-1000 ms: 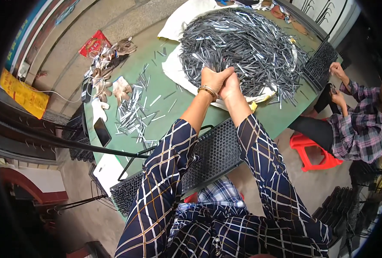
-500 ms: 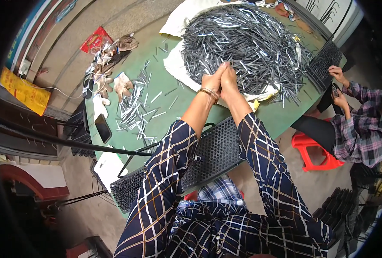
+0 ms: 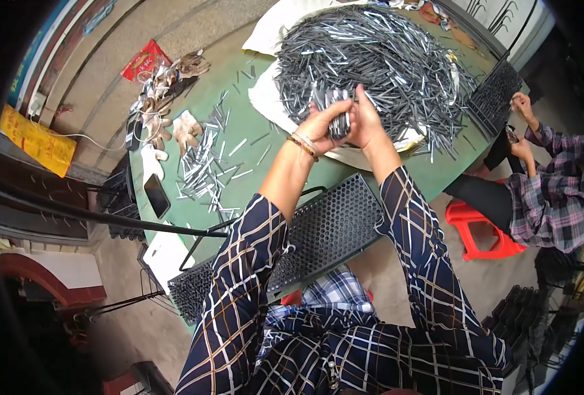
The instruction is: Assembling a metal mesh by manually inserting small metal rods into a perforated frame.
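A bundle of short dark rods (image 3: 338, 125) lies between my hands, just over the near edge of the pile. My left hand (image 3: 321, 126) is closed around it, a beaded bracelet on its wrist. With its thumb raised, my right hand (image 3: 369, 122) cups the bundle from the right side; its fingers are partly hidden behind the rods. Beyond them spreads a large heap of dark rods (image 3: 377, 59), some with shiny faces, on a white sack (image 3: 265, 99). Close in front of me is a black tray full of round holes (image 3: 334, 217).
Loose rods (image 3: 206, 168), gloves (image 3: 187, 130) and a phone (image 3: 156, 196) lie on the left of the green table (image 3: 252, 174). A second holed rack (image 3: 496, 95) stands at the right edge, near another person (image 3: 545, 204) by a red stool (image 3: 473, 230).
My hands, pressed together over the pile before, have drawn slightly toward me and turned apart at the top, showing the rod bundle between them. The other person's raised hand has shifted slightly.
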The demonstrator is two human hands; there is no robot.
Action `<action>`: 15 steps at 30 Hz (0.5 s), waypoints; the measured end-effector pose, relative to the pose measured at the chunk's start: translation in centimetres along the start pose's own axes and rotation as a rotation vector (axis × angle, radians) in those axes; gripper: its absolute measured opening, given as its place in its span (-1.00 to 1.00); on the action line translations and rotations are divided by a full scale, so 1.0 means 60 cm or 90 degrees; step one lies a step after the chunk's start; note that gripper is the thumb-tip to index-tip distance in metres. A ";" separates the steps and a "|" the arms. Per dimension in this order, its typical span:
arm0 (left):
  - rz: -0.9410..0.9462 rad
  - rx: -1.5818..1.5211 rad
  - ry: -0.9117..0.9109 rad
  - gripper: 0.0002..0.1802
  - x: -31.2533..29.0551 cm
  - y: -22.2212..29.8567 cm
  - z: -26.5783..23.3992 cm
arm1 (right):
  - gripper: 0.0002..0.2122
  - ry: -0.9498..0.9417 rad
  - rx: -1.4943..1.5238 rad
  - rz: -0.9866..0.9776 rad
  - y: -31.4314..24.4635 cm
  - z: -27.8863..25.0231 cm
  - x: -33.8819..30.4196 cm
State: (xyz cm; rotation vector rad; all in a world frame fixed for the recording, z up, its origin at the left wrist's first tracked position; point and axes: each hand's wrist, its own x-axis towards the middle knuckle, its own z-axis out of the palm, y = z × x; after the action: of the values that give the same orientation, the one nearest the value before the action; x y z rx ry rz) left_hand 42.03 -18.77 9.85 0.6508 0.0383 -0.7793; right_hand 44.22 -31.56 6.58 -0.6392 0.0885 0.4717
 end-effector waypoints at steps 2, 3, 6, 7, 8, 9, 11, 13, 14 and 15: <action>-0.062 -0.031 -0.053 -0.83 -0.019 -0.018 0.003 | -0.27 -0.048 -0.051 -0.037 -0.014 0.051 -0.040; -0.089 -0.036 -0.067 -0.83 -0.028 -0.025 0.006 | -0.29 -0.094 -0.068 -0.039 -0.021 0.053 -0.036; -0.071 -0.025 -0.019 -0.84 -0.061 -0.037 0.016 | -0.53 -0.107 -0.172 -0.038 -0.020 0.062 -0.045; -0.077 -0.011 -0.014 -0.84 -0.069 -0.038 0.014 | -0.58 -0.094 -0.216 -0.062 -0.017 0.064 -0.054; -0.077 0.016 -0.006 -0.85 -0.081 -0.038 0.014 | -0.68 -0.115 -0.211 -0.088 -0.013 0.068 -0.060; -0.088 0.075 0.015 -0.84 -0.094 -0.039 0.012 | -0.71 -0.120 -0.242 -0.089 -0.006 0.070 -0.062; -0.070 0.107 0.032 -0.82 -0.125 -0.048 0.011 | -0.74 -0.128 -0.315 -0.058 0.008 0.078 -0.081; -0.011 0.171 0.056 -0.82 -0.168 -0.070 0.009 | -0.74 -0.084 -0.338 -0.051 0.037 0.107 -0.111; -0.014 0.167 0.060 -0.82 -0.193 -0.078 0.016 | -0.76 -0.087 -0.345 -0.045 0.051 0.113 -0.128; -0.017 0.164 0.053 -0.82 -0.214 -0.089 0.029 | -0.77 -0.086 -0.359 -0.047 0.057 0.121 -0.153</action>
State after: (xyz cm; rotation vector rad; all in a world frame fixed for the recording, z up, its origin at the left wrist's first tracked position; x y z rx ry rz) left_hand 28.85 -14.34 11.81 0.9295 0.0229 -0.7892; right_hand 34.05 -28.51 12.53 -1.1554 -0.2037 0.4683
